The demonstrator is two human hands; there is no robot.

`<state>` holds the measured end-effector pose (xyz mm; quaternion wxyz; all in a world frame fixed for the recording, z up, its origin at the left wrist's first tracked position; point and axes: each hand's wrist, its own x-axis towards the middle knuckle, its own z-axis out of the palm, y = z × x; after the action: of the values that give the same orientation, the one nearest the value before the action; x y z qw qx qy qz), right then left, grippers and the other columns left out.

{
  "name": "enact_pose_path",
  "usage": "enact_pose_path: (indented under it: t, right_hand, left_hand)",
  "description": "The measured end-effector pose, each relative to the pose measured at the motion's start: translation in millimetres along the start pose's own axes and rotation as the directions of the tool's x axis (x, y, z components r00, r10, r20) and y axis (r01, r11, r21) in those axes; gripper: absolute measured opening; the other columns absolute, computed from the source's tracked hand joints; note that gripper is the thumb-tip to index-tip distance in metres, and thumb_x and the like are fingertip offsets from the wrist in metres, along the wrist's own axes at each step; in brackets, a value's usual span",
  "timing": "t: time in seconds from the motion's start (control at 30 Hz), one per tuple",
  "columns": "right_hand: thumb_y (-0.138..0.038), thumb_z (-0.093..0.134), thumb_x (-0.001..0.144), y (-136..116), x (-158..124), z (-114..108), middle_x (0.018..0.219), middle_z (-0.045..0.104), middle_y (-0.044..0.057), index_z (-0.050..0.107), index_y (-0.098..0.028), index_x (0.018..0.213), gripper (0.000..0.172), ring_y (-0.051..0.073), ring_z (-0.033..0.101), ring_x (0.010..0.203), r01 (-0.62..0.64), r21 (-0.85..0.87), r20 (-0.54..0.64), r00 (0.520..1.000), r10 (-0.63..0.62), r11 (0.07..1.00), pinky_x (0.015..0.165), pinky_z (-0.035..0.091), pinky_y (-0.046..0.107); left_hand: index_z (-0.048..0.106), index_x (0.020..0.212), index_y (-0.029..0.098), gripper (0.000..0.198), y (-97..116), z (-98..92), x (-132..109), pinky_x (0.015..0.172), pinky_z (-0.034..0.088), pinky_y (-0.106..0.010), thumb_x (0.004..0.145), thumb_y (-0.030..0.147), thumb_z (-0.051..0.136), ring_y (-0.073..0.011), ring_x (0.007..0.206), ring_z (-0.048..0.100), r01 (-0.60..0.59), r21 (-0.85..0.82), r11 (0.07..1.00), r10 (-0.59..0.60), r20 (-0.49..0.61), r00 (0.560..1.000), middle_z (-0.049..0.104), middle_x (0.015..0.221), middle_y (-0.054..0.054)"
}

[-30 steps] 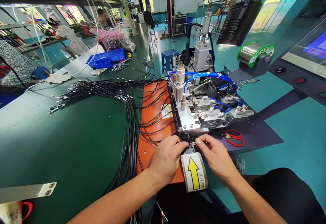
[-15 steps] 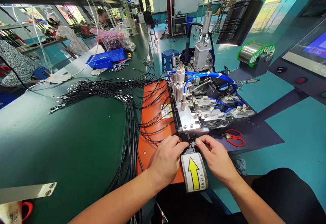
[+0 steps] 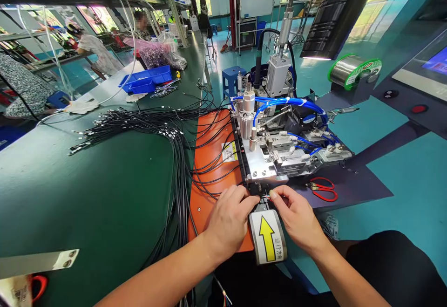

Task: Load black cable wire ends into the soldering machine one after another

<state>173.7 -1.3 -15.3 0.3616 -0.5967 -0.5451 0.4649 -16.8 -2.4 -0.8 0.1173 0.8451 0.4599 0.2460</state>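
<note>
At the near end of the machine's fixture, my left hand (image 3: 228, 216) is closed, thumb and fingertips pressed together beside the slot; what lies between them is mostly hidden. My right hand (image 3: 295, 214) pinches thin wires (image 3: 268, 198), of which bits of red and white show between the two hands. Just below the fingers sits a curved metal cover (image 3: 268, 237) with a yellow arrow on a white label. Above them is the machine's metal plate (image 3: 260, 175), topped by pneumatic cylinders (image 3: 247, 123). Black cables (image 3: 218, 174) cross an orange plate (image 3: 206, 204) beside my left hand.
A large bundle of black cables (image 3: 179, 181) curves over the green table (image 3: 115, 204). Red-handled cutters (image 3: 323, 188) lie right of the machine, beneath a solder spool (image 3: 352, 71). Blue bins (image 3: 150, 78) stand farther back. Other people sit at the far left.
The whole view has shifted very slightly. Both hands stay at the fixture with nearly the same grip, and the thin wires between them have hardly moved.
</note>
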Motion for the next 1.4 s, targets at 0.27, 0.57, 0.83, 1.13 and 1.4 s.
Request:
enact_pose_path:
  t: [0.27, 0.57, 0.83, 1.13, 1.4]
  right_hand:
    - [-0.053, 0.053, 0.092, 5.5, 2.5, 0.6, 0.071, 0.056, 0.000, 0.062, -0.020, 0.083, 0.035, 0.015, 0.047, 0.063, -0.026, 0.081, 0.016, 1.000, 0.024, 0.996, 0.056, 0.039, 0.026]
    - [-0.053, 0.055, 0.091, 3.4, -12.7, -5.6, 0.074, 0.056, 0.000, 0.065, -0.020, 0.085, 0.036, 0.015, 0.047, 0.065, -0.125, 0.165, 0.123, 0.987, 0.106, 0.978, 0.057, 0.039, 0.026]
    - [-0.046, 0.049, 0.097, -6.6, -9.0, -6.6, 0.077, 0.057, -0.001, 0.059, -0.022, 0.082, 0.030, 0.017, 0.052, 0.071, 0.076, -0.134, 0.025, 0.997, -0.073, 0.988, 0.065, 0.041, 0.029]
    - [-0.038, 0.045, 0.100, -5.5, -5.4, -9.3, 0.080, 0.058, 0.000, 0.057, -0.022, 0.082, 0.027, 0.018, 0.056, 0.075, 0.170, -0.268, 0.026, 0.985, -0.169, 0.948, 0.069, 0.043, 0.031]
    - [-0.026, 0.043, 0.101, -7.8, -1.8, -15.5, 0.102, 0.061, 0.005, 0.060, -0.023, 0.116, 0.023, 0.020, 0.059, 0.094, 0.375, -0.330, 0.122, 0.927, -0.355, 0.866, 0.083, 0.046, 0.032]
  left_hand:
    - [0.066, 0.110, 0.020, 0.024, -0.9, 0.7, -0.7, 0.074, 0.042, -0.035, 0.094, 0.012, 0.050, -0.0209, 0.085, 0.048, -0.004, -0.014, 1.000, 0.004, 0.019, 1.000, 0.057, 0.090, -0.006]
    - [0.067, 0.107, 0.019, 0.024, -0.6, 0.9, -0.7, 0.072, 0.041, -0.034, 0.095, 0.012, 0.048, -0.0207, 0.083, 0.046, -0.006, -0.008, 1.000, 0.006, 0.014, 1.000, 0.055, 0.089, -0.006]
    - [0.067, 0.108, 0.019, 0.027, -0.4, 1.4, -0.2, 0.073, 0.042, -0.034, 0.093, 0.009, 0.047, -0.0209, 0.083, 0.046, -0.009, -0.001, 1.000, 0.009, 0.006, 1.000, 0.056, 0.089, -0.006]
    - [0.067, 0.108, 0.019, 0.027, -1.0, 1.5, -1.1, 0.074, 0.042, -0.034, 0.093, 0.009, 0.047, -0.0208, 0.083, 0.047, -0.007, -0.016, 1.000, 0.007, 0.007, 1.000, 0.055, 0.089, -0.006]
    - [0.067, 0.106, 0.019, 0.024, -1.6, 1.6, -0.9, 0.077, 0.044, -0.035, 0.094, 0.011, 0.048, -0.0206, 0.085, 0.049, -0.024, -0.035, 0.999, 0.024, -0.008, 1.000, 0.057, 0.090, -0.006]
